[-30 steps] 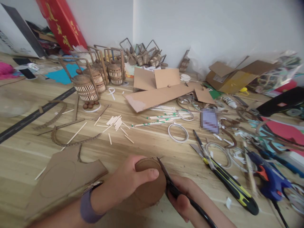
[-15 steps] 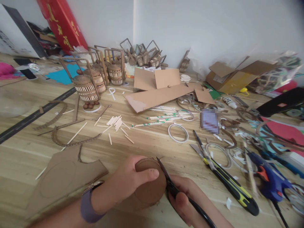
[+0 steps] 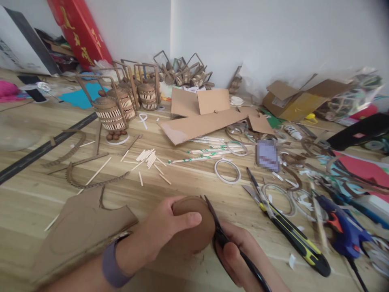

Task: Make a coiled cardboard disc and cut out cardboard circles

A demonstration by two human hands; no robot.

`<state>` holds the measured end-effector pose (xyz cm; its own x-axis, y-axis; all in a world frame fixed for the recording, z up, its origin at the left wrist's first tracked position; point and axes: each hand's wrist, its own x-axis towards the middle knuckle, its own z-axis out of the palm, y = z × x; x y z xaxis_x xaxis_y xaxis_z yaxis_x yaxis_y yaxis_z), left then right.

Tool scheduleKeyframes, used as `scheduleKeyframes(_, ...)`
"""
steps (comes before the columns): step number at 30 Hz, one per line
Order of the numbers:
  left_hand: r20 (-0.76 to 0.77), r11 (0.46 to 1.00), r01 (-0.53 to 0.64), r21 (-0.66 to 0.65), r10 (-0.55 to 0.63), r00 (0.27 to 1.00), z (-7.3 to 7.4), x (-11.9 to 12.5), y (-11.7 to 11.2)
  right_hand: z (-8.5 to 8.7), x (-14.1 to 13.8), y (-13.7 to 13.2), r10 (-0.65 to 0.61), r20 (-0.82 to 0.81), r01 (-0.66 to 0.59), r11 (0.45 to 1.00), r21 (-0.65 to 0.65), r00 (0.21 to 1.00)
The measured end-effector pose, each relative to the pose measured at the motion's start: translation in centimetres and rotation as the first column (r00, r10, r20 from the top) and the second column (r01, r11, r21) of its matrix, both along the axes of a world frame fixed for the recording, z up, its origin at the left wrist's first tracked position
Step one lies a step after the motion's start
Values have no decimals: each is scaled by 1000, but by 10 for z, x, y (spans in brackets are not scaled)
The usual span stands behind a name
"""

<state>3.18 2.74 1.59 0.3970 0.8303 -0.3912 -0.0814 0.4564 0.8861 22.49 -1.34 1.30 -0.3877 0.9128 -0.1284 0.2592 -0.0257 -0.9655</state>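
While left hand [image 3: 165, 225] clamps cardboard disc [image 3: 199, 235], right hand [image 3: 241, 247] grips scissors [image 3: 221, 236] at its edge, wood [image 3: 190, 185] showing beyond

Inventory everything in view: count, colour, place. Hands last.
cardboard disc: 1, brown, bottom centre
scissors: 1 pair, black, disc's right edge
marked cardboard: 1, brown, lower left
short sticks: many, pale, centre left
rings: several, white, centre right
utility knife: 1, black-yellow, right
glue gun: 1, blue, far right
baskets: several, brown, back left and centre
balls: several, brown, before baskets
cardboard pieces: several, brown, back centre
open carton: 1, brown, back right
tall box: 1, red, back left
scraps: uncountable, mixed, right
wooden surface: 1, light brown, underneath
wristband: 1, purple, left wrist
left hand: 1, bare, on disc
right hand: 1, bare, on scissors
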Motion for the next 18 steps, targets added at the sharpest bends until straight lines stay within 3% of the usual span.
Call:
scheduleKeyframes(5,154,997,-24,-78,36,987,-1,3,-5,-3,-2,-1,-11,15,10,998,54,1000)
scheduleKeyframes(13,-62,984,-123,-133,116,991,2,1,-7,-1,1,-2,38,64,-33,996,-79,997)
scheduleKeyframes(18,-94,984,-125,-126,114,989,6,1,-6,1,3,-3,59,94,-48,992,-116,994)
